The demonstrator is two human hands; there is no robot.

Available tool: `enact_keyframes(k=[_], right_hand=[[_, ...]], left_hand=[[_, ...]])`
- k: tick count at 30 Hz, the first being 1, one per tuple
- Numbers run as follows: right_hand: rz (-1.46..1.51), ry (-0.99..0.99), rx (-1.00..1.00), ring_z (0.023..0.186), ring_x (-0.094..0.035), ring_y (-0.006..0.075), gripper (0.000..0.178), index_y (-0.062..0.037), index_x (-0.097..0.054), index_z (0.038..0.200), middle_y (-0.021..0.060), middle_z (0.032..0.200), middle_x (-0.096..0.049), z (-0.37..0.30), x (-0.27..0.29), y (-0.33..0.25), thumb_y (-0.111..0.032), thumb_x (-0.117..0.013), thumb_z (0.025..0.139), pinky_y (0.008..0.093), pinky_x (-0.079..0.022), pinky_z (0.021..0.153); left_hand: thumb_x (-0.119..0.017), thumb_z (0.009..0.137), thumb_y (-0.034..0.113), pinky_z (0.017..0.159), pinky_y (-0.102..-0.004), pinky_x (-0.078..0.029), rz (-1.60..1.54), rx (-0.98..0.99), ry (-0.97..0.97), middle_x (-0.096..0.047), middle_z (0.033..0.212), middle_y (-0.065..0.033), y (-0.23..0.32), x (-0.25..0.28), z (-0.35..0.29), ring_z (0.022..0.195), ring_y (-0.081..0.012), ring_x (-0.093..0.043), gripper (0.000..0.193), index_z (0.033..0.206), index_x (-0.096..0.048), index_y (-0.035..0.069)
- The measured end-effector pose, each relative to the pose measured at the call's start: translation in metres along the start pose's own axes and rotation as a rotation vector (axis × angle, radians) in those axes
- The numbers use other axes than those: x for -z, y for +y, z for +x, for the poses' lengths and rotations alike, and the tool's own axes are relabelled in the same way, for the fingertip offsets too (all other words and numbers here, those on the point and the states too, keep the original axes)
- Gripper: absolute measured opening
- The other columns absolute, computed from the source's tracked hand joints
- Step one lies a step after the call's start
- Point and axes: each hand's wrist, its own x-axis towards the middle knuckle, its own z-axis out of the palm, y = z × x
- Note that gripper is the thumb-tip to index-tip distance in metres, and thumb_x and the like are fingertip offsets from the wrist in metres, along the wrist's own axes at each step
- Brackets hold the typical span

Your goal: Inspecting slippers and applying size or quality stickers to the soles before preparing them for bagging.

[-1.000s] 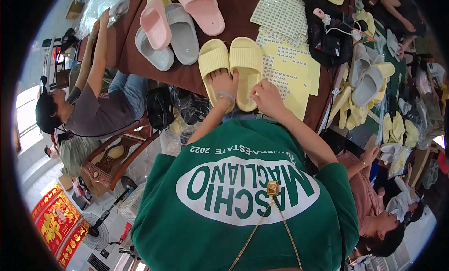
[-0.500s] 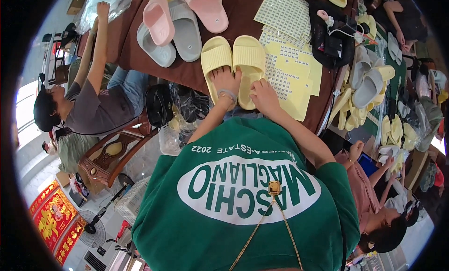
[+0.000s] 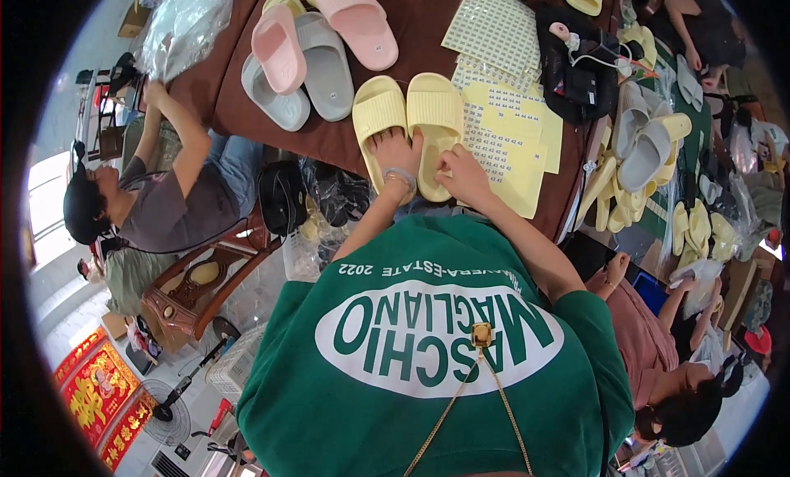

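Two pale yellow slide slippers lie side by side at the table's near edge, toes pointing away from me. My left hand rests on the insole of the left slipper, fingers spread below its ribbed strap and thumb reaching toward the other one. Over the heel part of the right slipper, my right hand is closed with its fingertips pinched together. Whatever those fingertips may hold is too small to make out. Just right of the slippers lie yellow sticker sheets printed with small numbers.
Grey slippers and pink slippers sit further back on the brown-covered table. More sticker sheets and a black bag lie at right. Piled slippers stand beyond. Co-workers sit at left and right.
My right hand has shifted slightly left, further over the right slipper's heel. The slippers appear a little lower in view. The left co-worker's hands have come down.
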Motion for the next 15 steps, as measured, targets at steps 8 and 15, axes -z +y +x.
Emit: enact_keyframes(k=[8,15], right_hand=[[0.297,0.009,-0.054,0.079,-0.057,0.0268,0.012,-0.0062,-0.057,0.083,0.0107,0.083,-0.054,0.003,-0.016,0.028,-0.001,-0.055,0.072,0.0363,-0.046,0.068],[-0.028,0.431,0.075,0.093,-0.056,0.0264,0.022,-0.0092,-0.057,0.094,0.0063,0.099,-0.058,-0.032,0.050,0.012,-0.006,-0.058,0.072,0.0399,-0.043,0.081]], left_hand=[[-0.048,0.083,0.047,0.096,-0.0532,-0.032,0.034,0.019,-0.167,-0.061,0.101,-0.0264,0.000,0.000,-0.001,0.100,-0.0422,-0.053,0.056,0.095,-0.063,-0.006],[-0.041,0.088,0.048,0.102,-0.0522,-0.024,0.037,0.012,-0.190,-0.053,0.118,-0.0302,-0.009,-0.008,-0.006,0.113,-0.0459,-0.043,0.065,0.109,-0.055,-0.012]])
